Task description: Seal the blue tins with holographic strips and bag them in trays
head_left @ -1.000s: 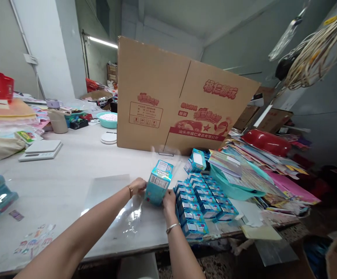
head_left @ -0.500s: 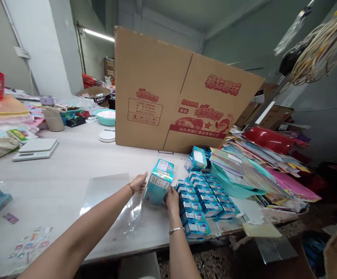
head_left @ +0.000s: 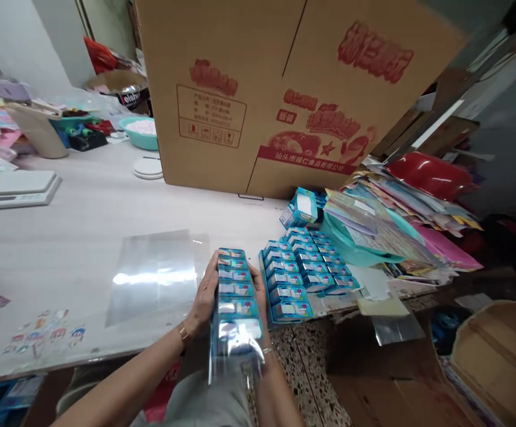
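Observation:
Between my two hands is a display box of blue packets (head_left: 236, 289) inside a clear plastic bag, tilted toward me over the table's front edge. My left hand (head_left: 205, 292) presses along its left side, fingers wrapped around it. On the other side my right hand (head_left: 258, 287) grips the box, partly hidden behind it. The loose end of the clear bag (head_left: 235, 367) hangs toward my lap. Just right of my right hand stand rows of similar blue packets (head_left: 287, 279). Left of my left hand lie clear plastic sheets (head_left: 155, 273), shining under the light.
A large cardboard carton (head_left: 258, 101) stands at the back. To the right, a teal basin (head_left: 351, 237) bears stacked printed sheets beside a red tray (head_left: 431, 175). Scales (head_left: 20, 187) and a bowl of small pellets (head_left: 140, 131) sit left. A blue box (head_left: 301, 207) stands behind the rows.
The box in the bag has come toward me and tipped, so its row of packets now faces up. Both hands moved with it to the table edge. My view has turned downward.

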### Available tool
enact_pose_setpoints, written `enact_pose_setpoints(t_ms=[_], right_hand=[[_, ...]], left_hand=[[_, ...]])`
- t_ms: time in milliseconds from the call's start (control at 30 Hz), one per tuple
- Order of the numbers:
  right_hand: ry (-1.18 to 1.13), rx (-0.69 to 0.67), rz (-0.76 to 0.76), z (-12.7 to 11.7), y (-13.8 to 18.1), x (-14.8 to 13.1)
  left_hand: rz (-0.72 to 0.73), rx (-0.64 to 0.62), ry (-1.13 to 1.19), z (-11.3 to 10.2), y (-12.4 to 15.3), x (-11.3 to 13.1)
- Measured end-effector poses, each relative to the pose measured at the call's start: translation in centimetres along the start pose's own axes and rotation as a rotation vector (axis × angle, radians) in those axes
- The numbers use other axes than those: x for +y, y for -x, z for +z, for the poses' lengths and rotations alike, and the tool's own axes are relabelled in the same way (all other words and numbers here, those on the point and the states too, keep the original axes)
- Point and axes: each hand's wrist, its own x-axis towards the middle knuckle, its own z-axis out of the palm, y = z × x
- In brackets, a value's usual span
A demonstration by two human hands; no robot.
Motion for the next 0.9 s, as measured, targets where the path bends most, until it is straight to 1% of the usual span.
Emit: enact_pose_setpoints(t_ms=[67,133,200,267,367,467,567,767,833,900], right_hand=[[-0.029,-0.017,0.000,-0.1,0.4,0.1],[-0.043,0.001,0.003,-0.1,0.3,0.2],[-0.045,0.023,0.003,0.0,-0.4,0.2],[-0.034,0.020,0.008,0.2,-1.5,0.2],[-0.001,-0.016,0.029,0.7,-3.4,0.4],[0.019,-0.032,0.033,1.1,-4.4,0.6],[0.042,-0.044,0.030,1.0,-4.8,0.9],[0.090,-0.055,0.059,0.8,-5.1,1.2],[0.101,-0.033,0.050,0.4,-4.7,0.8],[0.103,0.004,0.032,-0.6,-3.5,0.1]], left_hand=[[-0.017,0.006,0.012,-0.2,1.2,0.0],[-0.041,0.043,0.012,-0.3,1.3,0.1],[-0.063,0.123,0.026,-0.2,0.3,0.2],[-0.112,0.190,0.059,0.1,-1.5,0.1],[-0.188,0.204,0.082,0.7,-3.9,-0.2],[-0.158,0.242,0.064,1.0,-5.1,-0.5],[-0.136,0.258,0.047,0.8,-5.2,-0.7],[-0.168,0.222,0.033,0.6,-5.7,-1.3],[-0.173,0.218,0.021,0.3,-5.8,-1.1],[-0.150,0.253,0.007,-0.5,-5.1,-0.2]])
